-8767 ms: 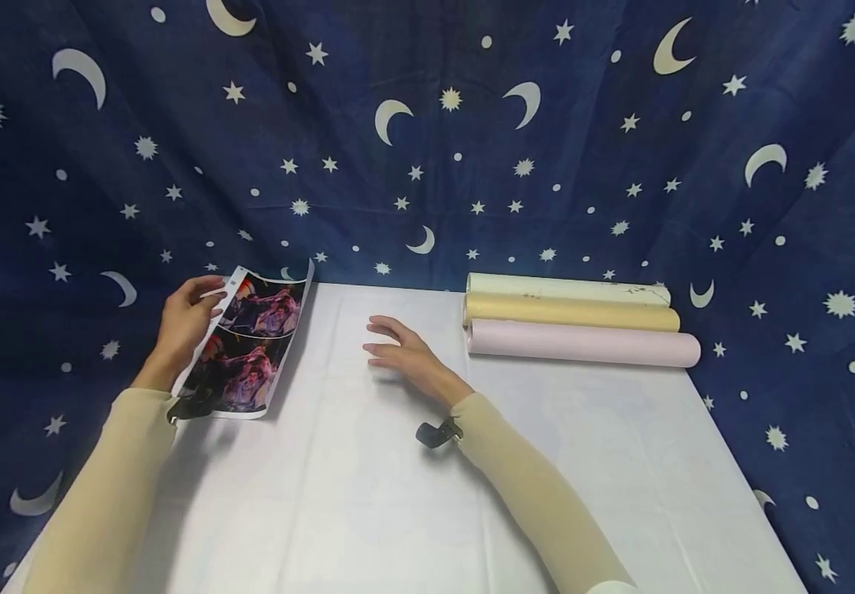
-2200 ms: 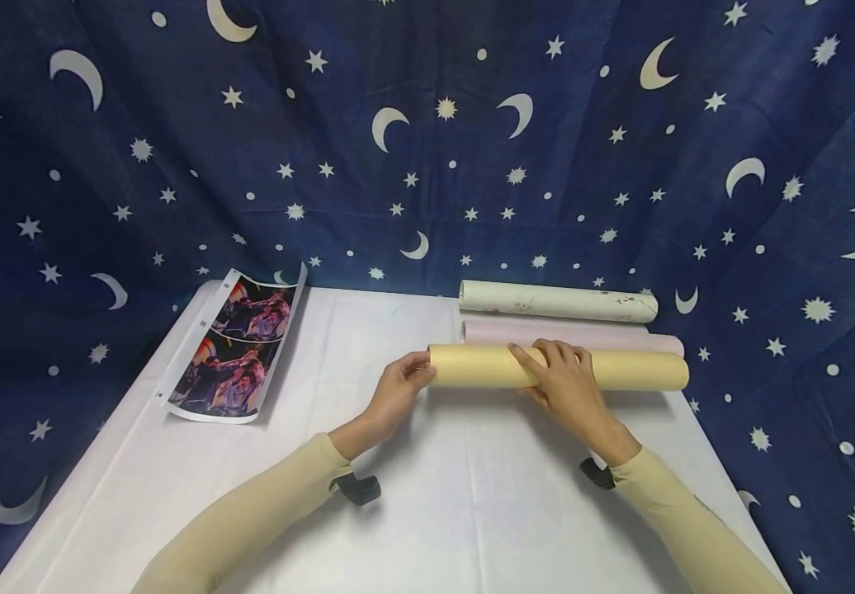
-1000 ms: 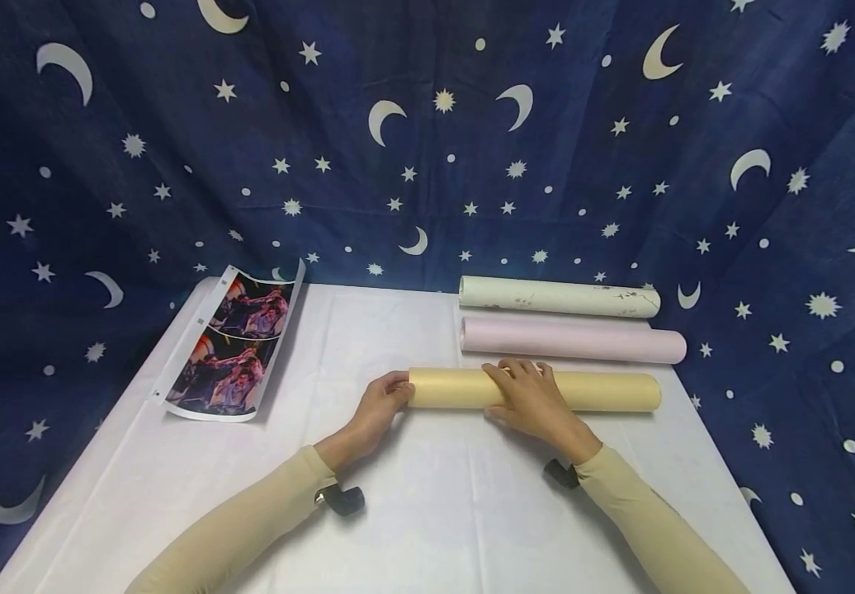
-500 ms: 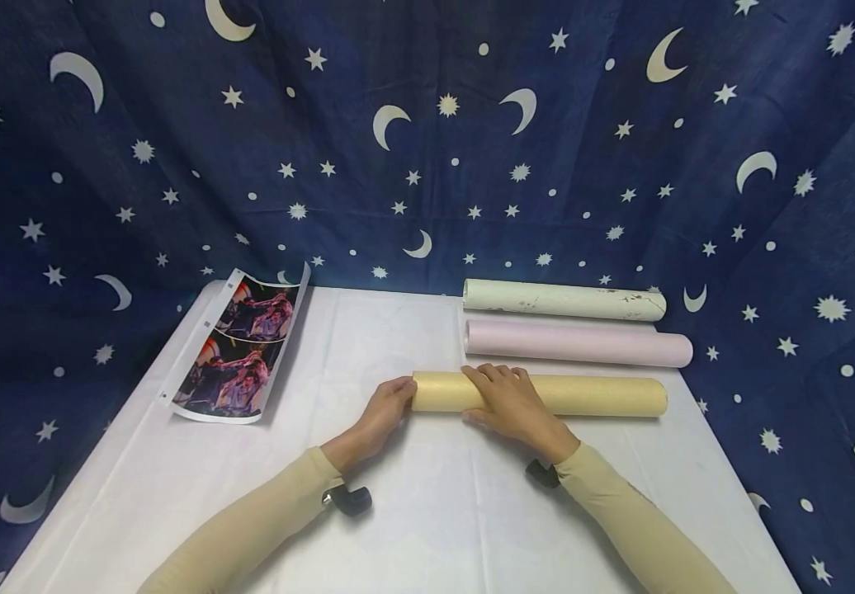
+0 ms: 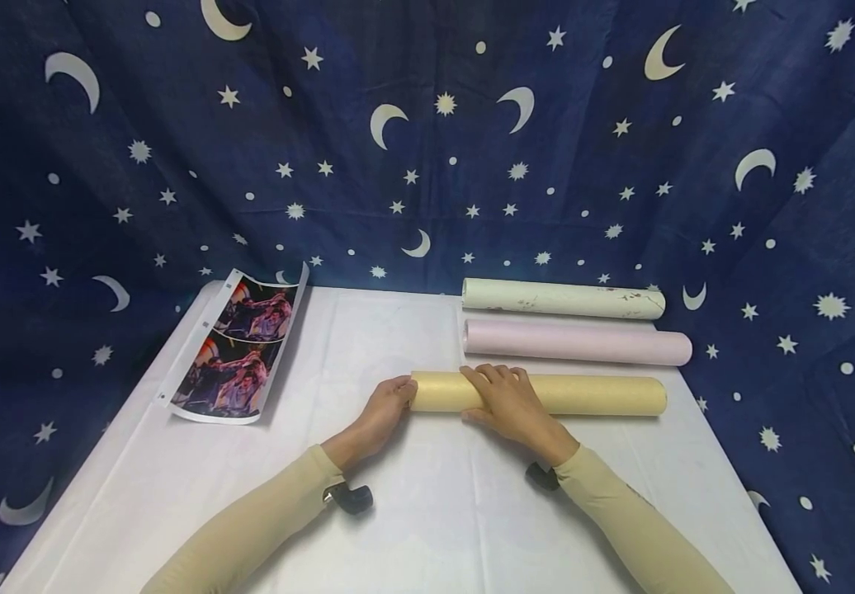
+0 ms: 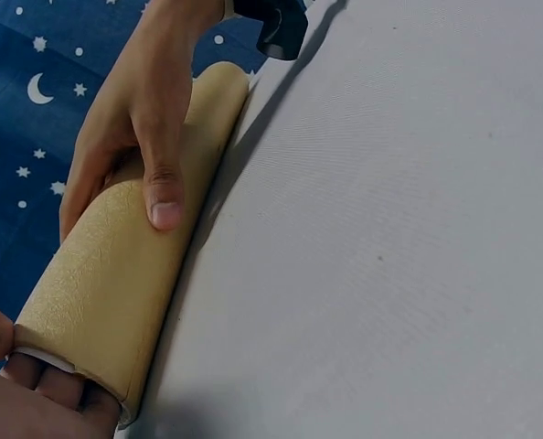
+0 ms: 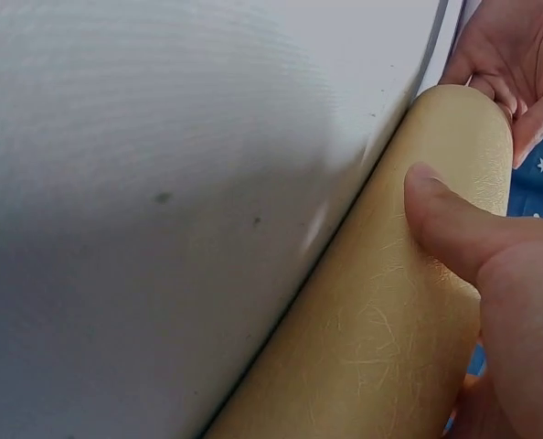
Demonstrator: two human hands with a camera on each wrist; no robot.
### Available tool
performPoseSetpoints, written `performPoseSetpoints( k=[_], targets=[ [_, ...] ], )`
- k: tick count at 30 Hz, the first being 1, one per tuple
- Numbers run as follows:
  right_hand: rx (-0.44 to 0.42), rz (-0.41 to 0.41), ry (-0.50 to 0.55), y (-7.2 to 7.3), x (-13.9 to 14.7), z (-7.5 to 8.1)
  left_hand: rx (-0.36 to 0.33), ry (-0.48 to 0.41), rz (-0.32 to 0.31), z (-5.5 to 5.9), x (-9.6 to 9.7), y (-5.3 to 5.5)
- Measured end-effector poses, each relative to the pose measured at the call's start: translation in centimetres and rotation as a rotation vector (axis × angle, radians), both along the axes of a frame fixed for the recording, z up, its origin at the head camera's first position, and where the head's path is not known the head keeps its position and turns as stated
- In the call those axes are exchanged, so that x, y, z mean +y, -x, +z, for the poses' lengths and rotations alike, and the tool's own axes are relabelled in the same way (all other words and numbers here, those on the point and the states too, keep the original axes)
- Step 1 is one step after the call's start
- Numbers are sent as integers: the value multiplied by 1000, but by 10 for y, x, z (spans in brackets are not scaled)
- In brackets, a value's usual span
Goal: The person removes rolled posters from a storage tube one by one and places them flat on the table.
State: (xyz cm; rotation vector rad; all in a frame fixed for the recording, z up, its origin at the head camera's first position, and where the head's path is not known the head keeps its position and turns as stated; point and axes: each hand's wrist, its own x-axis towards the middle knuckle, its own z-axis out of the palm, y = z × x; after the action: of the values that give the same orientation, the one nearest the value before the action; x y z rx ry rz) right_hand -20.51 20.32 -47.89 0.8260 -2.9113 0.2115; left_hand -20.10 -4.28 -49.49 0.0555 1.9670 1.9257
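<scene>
A gold-yellow wallpaper roll [image 5: 591, 396] with a creased surface lies crosswise on the white-covered table. At its left end is my left hand [image 5: 381, 415]; in the left wrist view the fingers [image 6: 57, 384] reach inside the hollow end while the thumb stays outside, pinching the edge. My right hand [image 5: 512, 404] grips the roll left of its middle, thumb on the near side and fingers over the far side. In the right wrist view, the right thumb [image 7: 445, 215] presses along the yellow surface.
Behind it lie a pink roll [image 5: 576, 342] and, farther back, a cream roll with a floral branch pattern [image 5: 561, 299]. A curled printed photo sheet [image 5: 230, 355] rests at the table's left. A dark blue star-and-moon cloth [image 5: 353, 181] hangs behind and around the sides.
My left hand has left the printed sheet. The yellow roll has come forward from between the cream and pink rolls, and both hands hold it. Over the last half second almost nothing moves.
</scene>
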Motion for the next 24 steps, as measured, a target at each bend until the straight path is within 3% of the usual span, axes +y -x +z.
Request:
performPoseSetpoints(
  k=[8, 12, 17, 24],
  targets=[
    [33, 8, -8, 0, 3, -1, -59, 35, 87, -2, -5, -2],
    [41, 19, -22, -1, 5, -1, -63, 39, 86, -6, -9, -3],
    [45, 28, -5, -3, 7, -2, -29, 30, 80, -8, -13, -6],
    [96, 22, 9, -4, 10, 0, 26, 67, 110, -2, -18, -8]
  ],
)
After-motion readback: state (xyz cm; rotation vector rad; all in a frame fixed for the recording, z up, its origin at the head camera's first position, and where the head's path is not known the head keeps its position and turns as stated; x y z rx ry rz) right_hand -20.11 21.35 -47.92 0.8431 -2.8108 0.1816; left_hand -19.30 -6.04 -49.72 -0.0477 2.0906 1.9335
